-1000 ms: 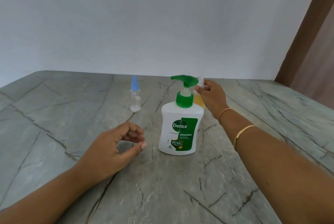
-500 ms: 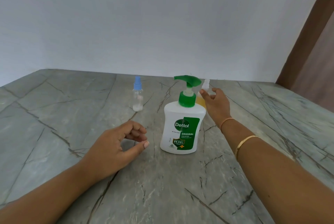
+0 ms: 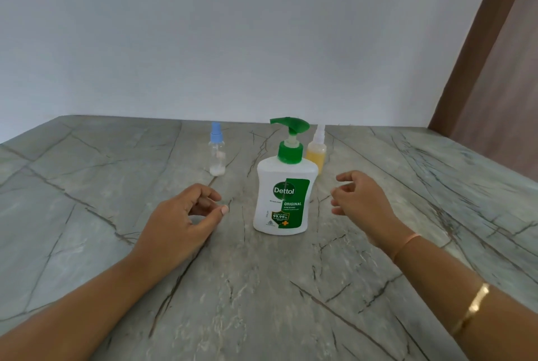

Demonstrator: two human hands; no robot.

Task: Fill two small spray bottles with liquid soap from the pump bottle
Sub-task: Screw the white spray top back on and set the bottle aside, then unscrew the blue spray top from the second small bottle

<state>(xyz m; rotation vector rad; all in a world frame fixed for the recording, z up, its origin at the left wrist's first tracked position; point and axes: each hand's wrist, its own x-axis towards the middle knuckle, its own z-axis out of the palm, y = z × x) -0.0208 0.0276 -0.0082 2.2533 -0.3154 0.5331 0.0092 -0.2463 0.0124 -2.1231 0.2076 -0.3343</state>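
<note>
Pump bottle (image 3: 283,194) stands upright mid-table, white body, green pump head, label facing me. Nobody is touching it.

Status as I read it:
- Spray bottle with the white top (image 3: 316,154) sits just behind and to the right of the pump bottle, partly hidden by it. It holds yellow liquid up to about the shoulder and the sprayer is on. I'd call that one filled and closed.
- Spray bottle with the blue top (image 3: 217,151) stands well to the left of the pump bottle, further back. Clear body, looks empty apart from a pale patch at the bottom; I can't tell if that is residue or just the base. Cap is on. I'd say this one is not done.

Hands:
- Left hand (image 3: 186,215) rests on the table (image 3: 87,186) left of the pump bottle, fingers loosely curled, thumb out, holding nothing.
- Right hand (image 3: 361,200) hovers right of the pump bottle, fingers half curled, nothing in it, clear of both bottles.

My estimate: roughly halfway. What's left is to take the blue-topped one, unscrew the sprayer, pump soap in, and close it. Narrow neck, so I'd expect drips there.
</note>
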